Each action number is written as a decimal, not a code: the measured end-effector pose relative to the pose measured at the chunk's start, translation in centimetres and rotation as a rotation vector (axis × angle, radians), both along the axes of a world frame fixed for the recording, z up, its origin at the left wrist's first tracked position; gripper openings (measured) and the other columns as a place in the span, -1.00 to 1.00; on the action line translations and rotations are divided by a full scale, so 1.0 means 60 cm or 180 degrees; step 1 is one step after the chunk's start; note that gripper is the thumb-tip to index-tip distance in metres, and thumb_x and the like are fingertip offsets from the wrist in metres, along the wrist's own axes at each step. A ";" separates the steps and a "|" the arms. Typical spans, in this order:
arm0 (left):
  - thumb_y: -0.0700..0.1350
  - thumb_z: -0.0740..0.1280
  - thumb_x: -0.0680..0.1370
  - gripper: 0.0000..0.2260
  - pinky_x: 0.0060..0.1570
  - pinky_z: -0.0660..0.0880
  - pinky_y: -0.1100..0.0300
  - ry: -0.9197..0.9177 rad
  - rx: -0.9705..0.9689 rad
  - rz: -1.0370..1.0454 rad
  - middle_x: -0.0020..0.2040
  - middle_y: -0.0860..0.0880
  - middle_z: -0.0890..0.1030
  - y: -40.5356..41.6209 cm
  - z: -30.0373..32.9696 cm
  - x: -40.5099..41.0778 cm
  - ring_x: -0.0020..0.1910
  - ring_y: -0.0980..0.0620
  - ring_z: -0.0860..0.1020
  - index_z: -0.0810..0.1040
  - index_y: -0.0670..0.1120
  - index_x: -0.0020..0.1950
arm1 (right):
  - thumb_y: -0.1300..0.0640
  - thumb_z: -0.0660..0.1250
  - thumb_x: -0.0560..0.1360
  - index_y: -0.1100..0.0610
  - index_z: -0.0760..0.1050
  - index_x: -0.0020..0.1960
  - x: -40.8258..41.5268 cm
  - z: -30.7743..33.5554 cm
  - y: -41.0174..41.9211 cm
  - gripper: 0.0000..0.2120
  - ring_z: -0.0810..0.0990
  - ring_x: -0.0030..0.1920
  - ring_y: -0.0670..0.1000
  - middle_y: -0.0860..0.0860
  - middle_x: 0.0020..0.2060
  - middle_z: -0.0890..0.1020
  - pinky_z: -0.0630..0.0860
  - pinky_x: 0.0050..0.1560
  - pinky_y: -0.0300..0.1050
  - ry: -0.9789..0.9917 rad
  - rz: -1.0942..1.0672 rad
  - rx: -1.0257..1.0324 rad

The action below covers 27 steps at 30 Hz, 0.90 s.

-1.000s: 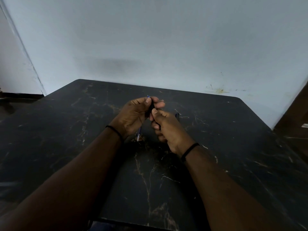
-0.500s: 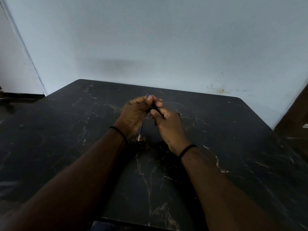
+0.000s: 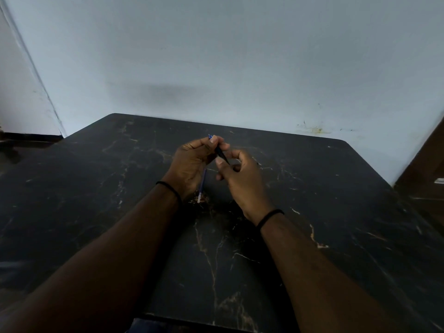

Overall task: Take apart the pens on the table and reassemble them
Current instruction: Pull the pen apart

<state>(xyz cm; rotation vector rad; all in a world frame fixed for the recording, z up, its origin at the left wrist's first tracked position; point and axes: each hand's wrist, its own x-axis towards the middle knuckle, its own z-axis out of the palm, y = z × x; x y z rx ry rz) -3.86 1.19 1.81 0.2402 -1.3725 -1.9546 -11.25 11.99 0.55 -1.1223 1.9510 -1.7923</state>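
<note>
The left hand covers the middle of a blue pen refill, leaving only its two ends showing. The dark pen piece pinched between both hands is too dim to identify, and the surface is cut off by the frame's lower and side edges.

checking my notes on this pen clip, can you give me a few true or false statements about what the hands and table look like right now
1. The left hand holds a thin refill with a blue tip. True.
2. The refill lies flat on the table. False: it is held up, its pale lower end hanging below the left palm.
3. Each wrist wears a dark band. True.
4. The right hand rests flat on the table. False: it is raised, its fingers by a small black pen piece between the two hands.
5. The table is plain white. False: it is dark with pale marble veins.
</note>
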 end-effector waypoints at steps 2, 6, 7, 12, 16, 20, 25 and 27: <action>-0.17 0.31 0.56 -0.87 -0.28 0.54 0.11 -0.0006 -0.0018 0.0150 -0.10 -0.14 0.66 -0.001 0.001 0.000 -0.06 -0.10 0.62 0.64 -0.17 -0.07 | -0.02 0.21 0.65 0.08 0.58 0.06 -0.002 0.002 0.000 -0.77 0.47 -0.49 -0.23 0.00 -0.30 0.66 0.37 -0.27 -0.14 0.0045 0.0042 0.0153; -0.17 0.32 0.56 -0.88 -0.11 0.43 0.13 -0.0244 -0.0130 0.0509 -0.16 -0.06 0.63 -0.001 0.001 -0.002 -0.17 0.01 0.53 0.66 -0.12 -0.07 | 0.05 0.17 0.67 0.12 0.60 -0.05 -0.002 0.003 0.003 -0.72 0.45 -0.40 -0.21 -0.07 -0.35 0.58 0.32 -0.30 -0.21 0.0127 0.0025 0.0219; -0.16 0.33 0.56 -0.88 -0.11 0.40 0.15 -0.0292 -0.0103 0.0541 -0.14 -0.05 0.62 -0.001 0.001 -0.002 -0.15 0.02 0.49 0.67 -0.11 -0.07 | 0.05 0.20 0.66 0.09 0.59 -0.05 -0.002 0.004 0.004 -0.76 0.49 -0.35 -0.19 -0.07 -0.34 0.59 0.34 -0.27 -0.22 0.0132 0.0027 0.0194; -0.16 0.35 0.55 -0.89 -0.30 0.30 0.27 -0.0334 -0.0083 0.0574 -0.18 0.00 0.62 -0.001 0.001 0.001 -0.30 0.12 0.36 0.68 -0.09 -0.07 | 0.08 0.34 0.60 0.02 0.54 0.02 -0.004 0.002 0.004 -0.97 0.51 -0.43 -0.29 -0.03 -0.30 0.66 0.36 -0.34 -0.37 0.0028 0.0088 0.0113; -0.13 0.35 0.54 -0.89 -0.38 0.26 0.28 -0.0375 -0.0118 0.0559 -0.19 0.00 0.60 -0.005 0.000 0.002 -0.38 0.13 0.29 0.68 -0.08 -0.05 | 0.01 0.28 0.62 0.10 0.57 0.01 0.001 0.007 0.007 -0.83 0.51 -0.44 -0.23 -0.01 -0.31 0.66 0.37 -0.35 -0.32 0.0110 0.0010 0.0164; -0.13 0.35 0.55 -0.88 -0.38 0.24 0.27 -0.0404 -0.0144 0.0571 -0.21 0.04 0.63 -0.006 0.000 0.002 -0.43 0.15 0.27 0.70 -0.05 -0.08 | 0.05 0.13 0.69 0.18 0.63 0.02 0.003 0.010 0.006 -0.66 0.41 -0.44 -0.15 0.02 -0.29 0.63 0.33 -0.39 -0.24 0.0053 -0.0002 0.0309; -0.15 0.34 0.56 -0.88 -0.38 0.23 0.26 -0.0357 -0.0132 0.0561 -0.22 0.02 0.64 -0.005 0.002 0.004 -0.44 0.14 0.27 0.69 -0.08 -0.07 | 0.06 0.22 0.66 0.15 0.58 0.02 0.003 0.011 0.011 -0.78 0.47 -0.38 -0.12 0.02 -0.27 0.64 0.43 -0.28 -0.14 0.0026 0.0090 0.0206; -0.15 0.35 0.56 -0.88 -0.37 0.23 0.25 -0.0356 -0.0104 0.0564 -0.23 0.02 0.64 -0.003 0.002 0.004 -0.43 0.14 0.27 0.69 -0.07 -0.09 | 0.07 0.29 0.63 0.10 0.55 0.02 0.003 0.010 0.010 -0.88 0.49 -0.37 -0.12 0.03 -0.27 0.66 0.44 -0.25 -0.11 -0.0068 0.0119 0.0178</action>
